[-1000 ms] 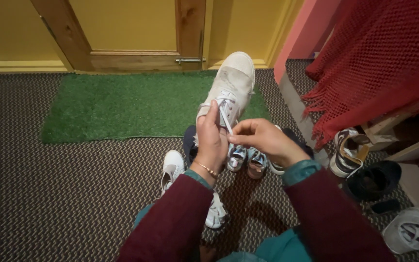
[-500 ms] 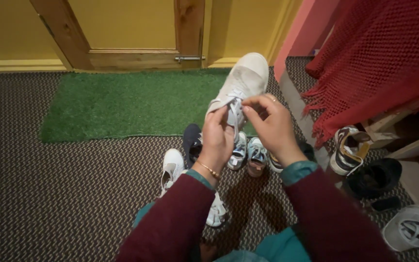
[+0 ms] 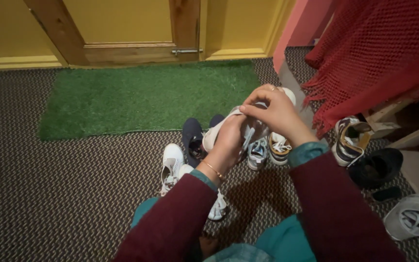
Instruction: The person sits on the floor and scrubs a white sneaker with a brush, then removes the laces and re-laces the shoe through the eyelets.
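Cupped from below, the white sneaker [image 3: 229, 127] sits steadied in the left hand [image 3: 230, 143] while the right hand [image 3: 273, 110] pinches its shoelace [image 3: 248, 138] above small shoes [image 3: 267, 148]

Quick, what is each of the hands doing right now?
Left hand: closed around the white shoe, holding it up.
Right hand: fingers pinched together at the top of the shoe; what they grip cannot be told.

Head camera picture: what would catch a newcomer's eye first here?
Two hands meet at centre: the left hand grips a white sneaker from below while the right hand pinches at its top. Behind them lies a bright green mat before a wooden door, and a red knitted cloth hangs at the right.
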